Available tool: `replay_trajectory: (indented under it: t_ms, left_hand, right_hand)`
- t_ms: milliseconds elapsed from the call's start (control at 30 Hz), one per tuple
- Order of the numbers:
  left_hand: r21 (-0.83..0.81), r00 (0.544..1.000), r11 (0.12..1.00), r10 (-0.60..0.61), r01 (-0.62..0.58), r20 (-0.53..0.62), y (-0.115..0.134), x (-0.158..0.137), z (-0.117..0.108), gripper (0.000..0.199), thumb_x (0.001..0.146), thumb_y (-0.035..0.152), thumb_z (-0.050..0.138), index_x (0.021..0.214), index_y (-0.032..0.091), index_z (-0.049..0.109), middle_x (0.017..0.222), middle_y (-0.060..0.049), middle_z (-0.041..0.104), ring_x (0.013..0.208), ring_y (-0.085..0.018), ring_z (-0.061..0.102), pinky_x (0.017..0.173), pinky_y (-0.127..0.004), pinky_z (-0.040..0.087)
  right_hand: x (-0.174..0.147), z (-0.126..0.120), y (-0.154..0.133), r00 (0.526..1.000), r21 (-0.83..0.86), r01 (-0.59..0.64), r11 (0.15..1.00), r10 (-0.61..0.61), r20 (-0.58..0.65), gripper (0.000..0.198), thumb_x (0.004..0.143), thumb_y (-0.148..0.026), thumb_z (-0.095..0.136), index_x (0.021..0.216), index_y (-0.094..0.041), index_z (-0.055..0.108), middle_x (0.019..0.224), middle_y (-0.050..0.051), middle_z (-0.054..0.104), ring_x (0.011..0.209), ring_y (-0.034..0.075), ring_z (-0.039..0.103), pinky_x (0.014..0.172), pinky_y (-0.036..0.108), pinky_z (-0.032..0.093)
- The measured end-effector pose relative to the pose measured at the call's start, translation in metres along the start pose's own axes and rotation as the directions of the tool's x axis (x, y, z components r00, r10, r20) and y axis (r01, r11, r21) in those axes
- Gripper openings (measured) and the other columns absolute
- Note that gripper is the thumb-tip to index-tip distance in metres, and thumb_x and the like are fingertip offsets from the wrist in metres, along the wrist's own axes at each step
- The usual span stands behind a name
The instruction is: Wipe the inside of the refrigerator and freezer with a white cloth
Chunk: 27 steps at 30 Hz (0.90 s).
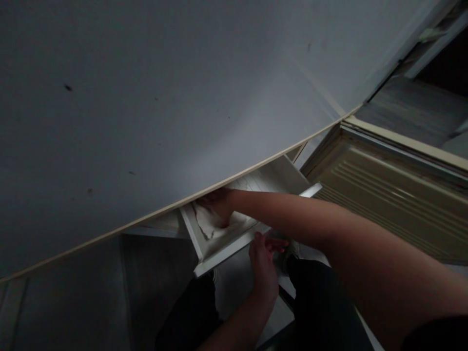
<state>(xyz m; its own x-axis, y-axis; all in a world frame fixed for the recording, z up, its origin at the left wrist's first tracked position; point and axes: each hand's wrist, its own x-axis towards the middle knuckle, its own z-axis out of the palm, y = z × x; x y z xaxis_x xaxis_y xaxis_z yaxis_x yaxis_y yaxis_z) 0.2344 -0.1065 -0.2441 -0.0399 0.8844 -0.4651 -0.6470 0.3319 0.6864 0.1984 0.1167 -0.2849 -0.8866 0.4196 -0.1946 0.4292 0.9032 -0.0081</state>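
A white drawer point(230, 253) is pulled out from beneath a large pale panel. My right arm reaches over its front, and my right hand point(217, 204) is down inside it. The panel's edge and the dimness hide the right fingers, so their grip cannot be made out. Around that hand lies a crumpled white sheet-like thing point(206, 223) with a ragged dark edge. My left hand point(265, 261) is just in front of the drawer's front, below my right forearm. Its thumb points up and its fingers stretch to the right, apart, with nothing seen in them.
The large pale panel point(164, 97), with dark specks and a light edge strip, fills the upper view. To the right stands an open door point(365, 180) with a ribbed beige inner face. My dark-clothed legs point(318, 302) are below, over a grey floor point(91, 287).
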Motion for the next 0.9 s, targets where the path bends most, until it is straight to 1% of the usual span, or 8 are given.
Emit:
replay_trajectory:
  t_ms: [33, 100, 233, 267, 333, 500, 667, 900]
  left_hand:
    - [0.019, 1.0, 1.0, -0.013, 0.013, 0.001, 0.001, -0.001, 0.0, 0.054, 0.089, 0.069, 0.061, 0.085, 0.015, 0.068, 0.074, -0.008, 0.074, 0.065, -0.018, 0.069, 0.061, -0.028, 0.05]
    - [0.046, 1.0, 0.999, -0.018, 0.019, -0.008, 0.002, -0.002, 0.0, 0.057, 0.089, 0.071, 0.058, 0.086, 0.015, 0.067, 0.071, -0.008, 0.074, 0.065, -0.019, 0.07, 0.061, -0.029, 0.05]
    - [0.055, 1.0, 0.998, -0.001, 0.002, -0.017, 0.002, -0.002, 0.001, 0.058, 0.089, 0.073, 0.057, 0.087, 0.016, 0.065, 0.064, -0.006, 0.071, 0.064, -0.02, 0.07, 0.06, -0.028, 0.05]
    - [0.06, 1.0, 0.998, 0.004, -0.003, -0.014, 0.002, -0.002, 0.002, 0.058, 0.088, 0.074, 0.057, 0.085, 0.017, 0.065, 0.064, -0.006, 0.071, 0.064, -0.019, 0.07, 0.06, -0.028, 0.05]
    - [0.078, 1.0, 0.997, 0.016, -0.015, -0.013, 0.0, -0.001, 0.002, 0.059, 0.089, 0.075, 0.055, 0.079, 0.018, 0.064, 0.065, -0.007, 0.072, 0.065, -0.019, 0.07, 0.061, -0.028, 0.05]
    - [0.087, 0.999, 0.995, 0.043, -0.042, -0.009, -0.004, 0.0, 0.002, 0.058, 0.092, 0.072, 0.052, 0.073, 0.019, 0.062, 0.067, -0.007, 0.072, 0.065, -0.019, 0.07, 0.06, -0.028, 0.049]
    - [0.032, 0.999, 0.998, 0.05, -0.05, -0.007, -0.004, -0.001, 0.004, 0.056, 0.091, 0.072, 0.055, 0.08, 0.018, 0.062, 0.069, -0.007, 0.072, 0.064, -0.018, 0.069, 0.059, -0.028, 0.048]
    - [0.011, 0.999, 0.999, 0.053, -0.053, -0.012, -0.005, -0.001, 0.005, 0.054, 0.09, 0.071, 0.058, 0.083, 0.018, 0.062, 0.071, -0.007, 0.073, 0.064, -0.019, 0.069, 0.061, -0.029, 0.048]
  right_hand:
    - [-0.019, -0.001, 0.014, 0.996, 0.014, -0.061, 0.998, 0.06, 0.058, 0.124, 0.056, -0.068, 0.085, 0.158, -0.013, 0.041, 0.168, 0.022, 0.023, 0.154, 0.045, 0.025, 0.126, 0.053, 0.028]
    - [-0.064, -0.002, 0.048, 0.98, 0.001, -0.149, 0.989, 0.148, 0.136, 0.134, 0.05, -0.063, 0.09, 0.16, -0.009, 0.035, 0.169, 0.026, 0.016, 0.153, 0.047, 0.025, 0.125, 0.052, 0.03]
    - [-0.137, 0.0, 0.107, 0.849, -0.198, -0.412, 0.89, 0.453, 0.271, 0.13, 0.046, -0.05, 0.09, 0.156, -0.002, 0.04, 0.162, 0.031, 0.03, 0.144, 0.047, 0.041, 0.117, 0.054, 0.04]
    - [-0.148, 0.002, 0.113, 0.829, -0.237, -0.424, 0.874, 0.48, 0.287, 0.129, 0.045, -0.047, 0.09, 0.154, 0.001, 0.042, 0.16, 0.033, 0.033, 0.143, 0.047, 0.043, 0.116, 0.054, 0.04]
    - [-0.156, 0.005, 0.114, 0.848, -0.274, -0.375, 0.886, 0.447, 0.285, 0.133, 0.041, -0.044, 0.091, 0.153, 0.005, 0.041, 0.157, 0.037, 0.034, 0.142, 0.05, 0.043, 0.115, 0.055, 0.04]
    - [-0.123, 0.002, 0.081, 0.979, -0.172, -0.04, 0.984, 0.073, 0.191, 0.15, 0.046, -0.062, 0.091, 0.164, -0.001, 0.021, 0.166, 0.032, 0.019, 0.15, 0.05, 0.03, 0.119, 0.055, 0.036]
    - [-0.064, -0.007, 0.044, 0.947, -0.066, 0.305, 0.95, -0.295, 0.126, 0.14, 0.058, -0.063, 0.088, 0.167, -0.01, 0.017, 0.171, 0.023, 0.003, 0.157, 0.047, 0.01, 0.125, 0.052, 0.026]
    - [-0.017, 0.007, -0.015, 0.97, -0.048, 0.242, 0.969, -0.241, 0.023, 0.123, 0.071, -0.062, 0.079, 0.161, 0.005, 0.026, 0.168, 0.031, 0.009, 0.156, 0.051, 0.009, 0.127, 0.056, 0.021]
